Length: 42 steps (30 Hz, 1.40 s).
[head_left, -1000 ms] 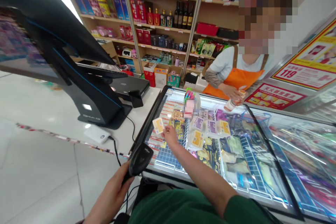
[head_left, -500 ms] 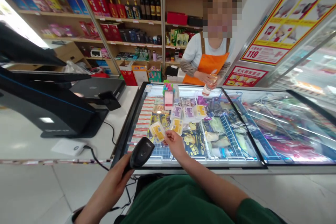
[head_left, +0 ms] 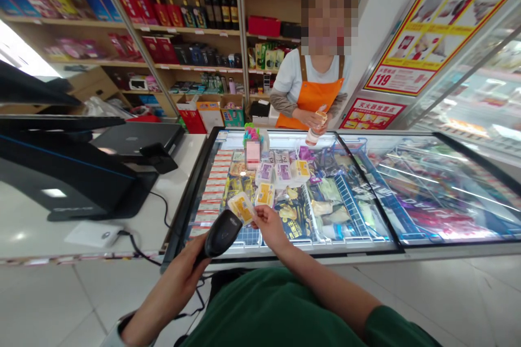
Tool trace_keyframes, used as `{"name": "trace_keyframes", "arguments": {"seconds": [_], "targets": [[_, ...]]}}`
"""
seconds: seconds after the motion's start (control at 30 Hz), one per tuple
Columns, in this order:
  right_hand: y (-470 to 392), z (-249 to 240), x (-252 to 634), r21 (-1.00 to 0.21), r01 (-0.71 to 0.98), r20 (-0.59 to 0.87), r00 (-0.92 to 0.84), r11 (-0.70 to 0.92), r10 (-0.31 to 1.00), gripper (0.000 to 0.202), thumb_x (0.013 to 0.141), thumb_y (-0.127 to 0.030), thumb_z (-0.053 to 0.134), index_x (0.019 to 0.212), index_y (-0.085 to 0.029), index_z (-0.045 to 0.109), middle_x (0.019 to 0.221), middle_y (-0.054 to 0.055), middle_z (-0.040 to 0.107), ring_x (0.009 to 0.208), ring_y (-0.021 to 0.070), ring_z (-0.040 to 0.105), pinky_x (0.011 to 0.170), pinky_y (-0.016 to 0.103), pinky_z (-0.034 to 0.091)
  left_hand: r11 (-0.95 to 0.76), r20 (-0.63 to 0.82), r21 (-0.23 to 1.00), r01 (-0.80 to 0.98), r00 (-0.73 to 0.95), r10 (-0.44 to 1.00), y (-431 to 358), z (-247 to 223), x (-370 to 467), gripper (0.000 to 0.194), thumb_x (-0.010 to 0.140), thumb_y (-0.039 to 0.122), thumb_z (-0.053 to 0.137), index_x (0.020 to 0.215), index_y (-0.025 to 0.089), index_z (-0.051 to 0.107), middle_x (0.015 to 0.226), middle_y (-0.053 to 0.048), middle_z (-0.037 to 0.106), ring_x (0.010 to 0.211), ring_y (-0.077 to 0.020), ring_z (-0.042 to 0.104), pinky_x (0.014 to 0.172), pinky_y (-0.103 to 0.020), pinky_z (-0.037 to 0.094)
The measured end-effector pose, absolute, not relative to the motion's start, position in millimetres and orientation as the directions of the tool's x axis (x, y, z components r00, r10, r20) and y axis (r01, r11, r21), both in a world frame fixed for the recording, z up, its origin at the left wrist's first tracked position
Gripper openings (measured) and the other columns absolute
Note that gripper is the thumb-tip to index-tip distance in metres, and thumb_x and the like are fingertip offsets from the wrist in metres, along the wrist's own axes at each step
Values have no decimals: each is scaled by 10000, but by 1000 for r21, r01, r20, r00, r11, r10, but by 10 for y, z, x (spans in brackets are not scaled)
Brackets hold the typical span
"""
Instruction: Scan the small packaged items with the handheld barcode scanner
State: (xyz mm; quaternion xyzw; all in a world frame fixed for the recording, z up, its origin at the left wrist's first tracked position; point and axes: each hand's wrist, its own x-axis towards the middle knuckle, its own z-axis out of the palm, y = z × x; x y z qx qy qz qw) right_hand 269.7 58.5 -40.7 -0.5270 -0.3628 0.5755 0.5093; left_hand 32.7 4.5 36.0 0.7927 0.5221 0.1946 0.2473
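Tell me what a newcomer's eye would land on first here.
Probably the bright orange apron, worn by the person standing across the glass-topped freezer. Next, in the foreground, the left hand holds a black handheld scanner near a yellow-labelled pack, which the right hand holds above the freezer. At the upper right, a large red-and-yellow poster also stands out.

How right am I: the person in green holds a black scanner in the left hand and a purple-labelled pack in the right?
Not quite: the head view shows the pack in the right hand is yellow-labelled; the left hand does hold the black scanner.
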Motion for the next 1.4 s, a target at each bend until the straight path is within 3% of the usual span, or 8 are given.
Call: {"name": "trace_keyframes", "arguments": {"seconds": [0.4,0.57,0.87,1.2,1.4], "targets": [[571,-366,2709,-947,-218,-258,74,-237,963,287,687,-358,713,889,-171,633,789,23,696,620,133,644,589,258,535,-332,72,591,735,363,929,78,353,368,450,890,293,460,1325,174,471,1249,-112,626,1169,-245,584,997,-376,464],[571,-360,2741,-910,-303,-319,70,-285,945,379,630,-381,761,896,-149,623,716,22,685,586,145,653,572,266,547,-317,85,604,731,337,938,76,314,352,430,894,306,461,1303,173,470,1227,-112,634,1140,-236,603,977,-350,478],[699,-405,3005,-831,-485,-441,272,-274,856,402,574,-324,828,850,-152,591,653,6,654,608,160,674,652,311,600,-242,81,656,715,252,964,-6,235,286,449,890,325,473,1318,189,455,1252,-112,619,1153,-248,594,990,-377,464],[780,-582,3024,-859,-473,-402,388,-196,829,395,573,-337,825,818,-160,570,675,-3,644,651,166,690,736,320,602,-182,64,683,707,190,980,-82,139,229,457,884,363,482,1297,167,463,1296,-125,593,1206,-249,556,1028,-388,434],[796,-608,3056,-855,-464,-428,387,-229,817,413,542,-348,836,779,-176,545,666,-20,620,613,153,678,687,302,604,-138,62,704,697,133,989,-105,168,241,464,869,368,496,1287,165,484,1276,-121,611,1181,-253,575,1012,-393,447]]}}
